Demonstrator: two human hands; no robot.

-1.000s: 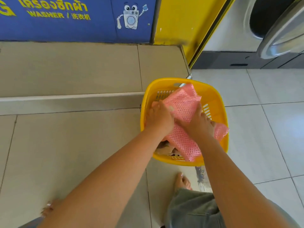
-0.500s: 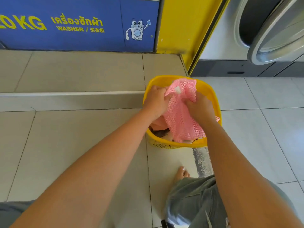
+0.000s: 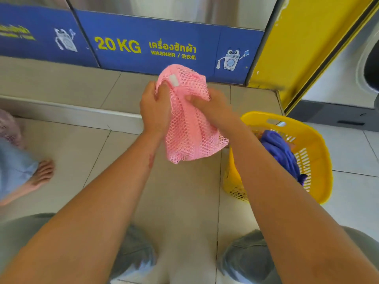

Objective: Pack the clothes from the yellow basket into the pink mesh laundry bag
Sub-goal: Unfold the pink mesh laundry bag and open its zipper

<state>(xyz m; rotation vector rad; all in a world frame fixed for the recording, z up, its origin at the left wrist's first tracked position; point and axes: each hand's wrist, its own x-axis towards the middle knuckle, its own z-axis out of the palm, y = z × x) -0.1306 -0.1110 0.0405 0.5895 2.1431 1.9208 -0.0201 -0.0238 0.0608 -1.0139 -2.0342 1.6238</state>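
Observation:
The pink mesh laundry bag (image 3: 189, 128) hangs crumpled in the air in front of me, with a white tag near its top. My left hand (image 3: 154, 110) grips its left upper edge and my right hand (image 3: 211, 107) grips its right side. The yellow basket (image 3: 313, 160) stands on the floor to the right, partly hidden by my right forearm. A purple-blue garment (image 3: 281, 152) lies inside it. The bag is held left of the basket and apart from it.
A blue washer panel (image 3: 155, 46) marked 20 KG stands behind a raised tiled step (image 3: 67, 111). A yellow post (image 3: 307, 44) and a white machine (image 3: 348, 74) are at the right. Another person's bare foot (image 3: 39, 177) is at the far left. My knees are below.
Both hands have lifted the pink mesh bag up out of the basket and to the left. The purple-blue garment in the basket is now uncovered.

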